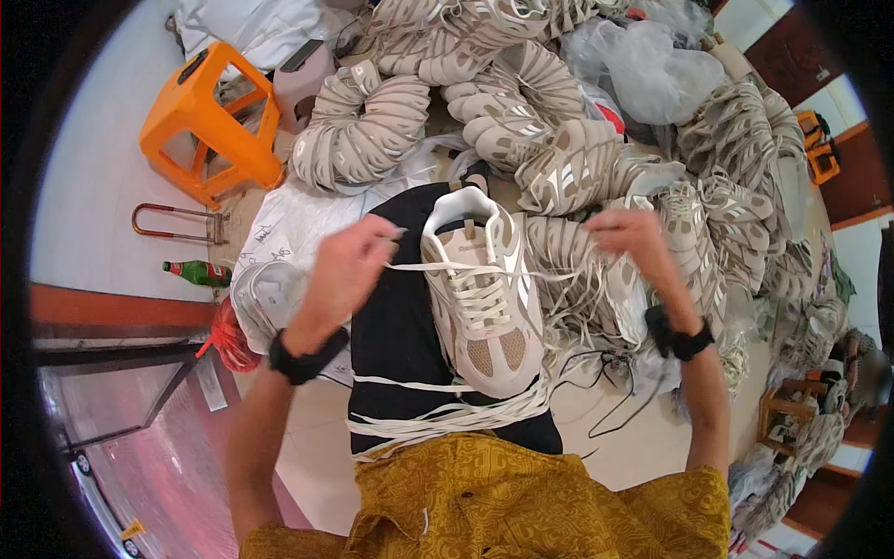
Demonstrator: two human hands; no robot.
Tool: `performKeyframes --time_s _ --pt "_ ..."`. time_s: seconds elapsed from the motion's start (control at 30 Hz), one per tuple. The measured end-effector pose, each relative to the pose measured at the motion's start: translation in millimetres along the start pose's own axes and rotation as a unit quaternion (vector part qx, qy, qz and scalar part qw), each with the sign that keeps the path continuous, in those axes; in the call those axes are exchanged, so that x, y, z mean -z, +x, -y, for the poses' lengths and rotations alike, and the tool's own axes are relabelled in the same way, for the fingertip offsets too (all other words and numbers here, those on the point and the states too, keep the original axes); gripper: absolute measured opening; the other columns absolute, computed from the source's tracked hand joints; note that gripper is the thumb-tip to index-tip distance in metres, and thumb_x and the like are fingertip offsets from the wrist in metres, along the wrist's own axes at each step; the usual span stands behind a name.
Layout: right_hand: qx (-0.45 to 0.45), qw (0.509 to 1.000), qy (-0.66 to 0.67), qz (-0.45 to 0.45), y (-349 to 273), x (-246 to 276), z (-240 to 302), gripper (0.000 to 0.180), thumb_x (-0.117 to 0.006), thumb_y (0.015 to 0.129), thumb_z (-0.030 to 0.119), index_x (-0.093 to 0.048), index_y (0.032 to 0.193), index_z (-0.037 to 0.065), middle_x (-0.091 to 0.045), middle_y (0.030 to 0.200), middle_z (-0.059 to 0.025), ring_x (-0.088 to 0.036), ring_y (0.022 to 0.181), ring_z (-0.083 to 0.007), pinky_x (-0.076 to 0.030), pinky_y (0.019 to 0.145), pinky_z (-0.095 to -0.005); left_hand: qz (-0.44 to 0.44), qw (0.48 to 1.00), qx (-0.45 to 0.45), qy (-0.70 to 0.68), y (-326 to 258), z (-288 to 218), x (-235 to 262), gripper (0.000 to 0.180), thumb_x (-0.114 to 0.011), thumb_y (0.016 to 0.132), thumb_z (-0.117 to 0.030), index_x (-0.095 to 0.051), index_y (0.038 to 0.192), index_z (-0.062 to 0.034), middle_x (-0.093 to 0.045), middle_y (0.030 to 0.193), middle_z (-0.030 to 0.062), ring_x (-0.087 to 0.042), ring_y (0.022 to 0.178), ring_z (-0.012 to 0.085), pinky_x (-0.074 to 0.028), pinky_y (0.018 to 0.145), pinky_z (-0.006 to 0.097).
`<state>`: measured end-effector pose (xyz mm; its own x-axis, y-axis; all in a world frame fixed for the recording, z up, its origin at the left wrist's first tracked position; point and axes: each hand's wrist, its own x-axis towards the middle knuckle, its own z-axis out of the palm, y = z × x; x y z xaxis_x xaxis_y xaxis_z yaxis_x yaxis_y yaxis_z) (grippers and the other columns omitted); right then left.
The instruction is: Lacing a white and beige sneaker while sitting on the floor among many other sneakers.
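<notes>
A beige and white sneaker (484,298) lies on my black-clad lap, toe toward me. A white shoelace (447,268) runs taut across its upper eyelets. My left hand (349,270) pinches the lace's left end beside the shoe. My right hand (638,238) pulls the lace's other end out to the right, over a pile of shoe uppers. A bundle of loose white laces (447,415) drapes across my thighs below the shoe. Both wrists wear black bands.
Heaps of beige shoe uppers (372,121) fill the floor ahead and to the right. An orange plastic stool (209,121) stands at upper left, a green bottle (197,272) lies left, and clear plastic bags (643,65) sit at the top.
</notes>
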<state>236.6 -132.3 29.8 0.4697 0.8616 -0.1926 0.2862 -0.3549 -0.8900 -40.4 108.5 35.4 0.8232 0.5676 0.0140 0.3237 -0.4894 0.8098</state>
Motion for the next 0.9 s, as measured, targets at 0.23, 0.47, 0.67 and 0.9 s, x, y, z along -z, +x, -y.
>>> performKeyframes --time_s 0.23,0.47,0.67,0.9 --pt "0.242 0.94 -0.236 -0.042 -6.9 -114.3 18.7 0.018 -0.066 0.065 0.012 -0.059 0.08 0.004 -0.054 0.059 -0.0121 -0.052 0.049 -0.025 -0.042 0.048 -0.0328 0.084 0.963 -0.178 0.183 21.0 -30.6 -63.7 0.013 -0.058 0.069 -0.004 -0.057 0.083 -0.0034 -0.053 0.076 0.011 -0.055 0.073 0.0309 -0.046 0.064 0.037" --pt "0.245 0.951 -0.182 -0.057 -23.1 -126.5 3.8 0.013 -0.066 0.064 0.011 -0.057 0.068 0.003 -0.054 0.059 -0.0118 -0.053 0.051 -0.0259 -0.042 0.048 -0.0338 0.04 0.948 -0.221 0.226 8.3 -40.5 -69.7 0.01 -0.061 0.068 -0.007 -0.057 0.078 -0.007 -0.054 0.076 0.0082 -0.055 0.077 0.0266 -0.045 0.063 0.035" --pt "0.087 0.996 -0.01 -0.031 -19.7 -112.3 0.6 0.012 -0.066 0.066 0.011 -0.059 0.07 0.002 -0.055 0.058 -0.01 -0.052 0.049 -0.0201 -0.041 0.047 -0.0289 0.074 0.957 -0.186 0.209 4.7 -38.7 -80.4 0.008 -0.061 0.068 -0.01 -0.057 0.074 -0.0057 -0.055 0.075 0.0094 -0.056 0.073 0.0277 -0.045 0.062 0.036" --pt "0.232 0.961 -0.14 -0.049 -0.9 -109.3 11.6 0.011 -0.063 0.068 0.012 -0.063 0.073 0.003 -0.058 0.06 -0.009 -0.05 0.047 -0.0186 -0.041 0.047 -0.0284 0.055 0.958 -0.153 0.235 7.3 -34.0 -70.2 0.017 -0.062 0.068 -0.009 -0.057 0.085 -0.0063 -0.055 0.083 0.0102 -0.057 0.073 0.0291 -0.046 0.062 0.037"
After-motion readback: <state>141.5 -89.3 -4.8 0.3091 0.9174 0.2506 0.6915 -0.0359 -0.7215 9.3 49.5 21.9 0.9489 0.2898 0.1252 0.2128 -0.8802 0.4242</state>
